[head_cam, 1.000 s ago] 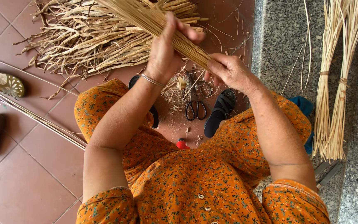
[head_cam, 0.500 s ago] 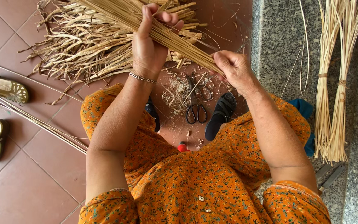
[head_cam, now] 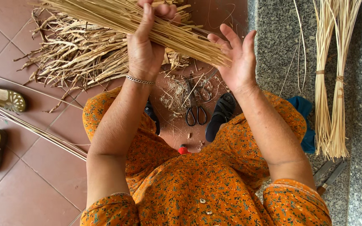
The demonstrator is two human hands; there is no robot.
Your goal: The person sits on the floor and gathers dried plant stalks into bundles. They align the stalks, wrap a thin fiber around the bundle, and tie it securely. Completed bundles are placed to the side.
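On the tiled floor, a seated person gathers a bundle of straw stalks with both hands.

Far left lie two sandals (head_cam: 1,99) beside a few long loose stalks (head_cam: 34,129), with a heap of dry husks (head_cam: 76,58) above them. The left hand (head_cam: 145,52) is wrapped round the bundle of stalks (head_cam: 118,19), fingers closed over it, holding it slanted above the lap. The right hand (head_cam: 237,62) meets the bundle's lower end with fingers spread wide, palm against the cut tips, as if evening them. Below on the floor lie scissors (head_cam: 195,109); two tied sheaves (head_cam: 332,83) rest on the granite step (head_cam: 273,37). Squaring the ends looks to be the step; it calls for a firm left grip.
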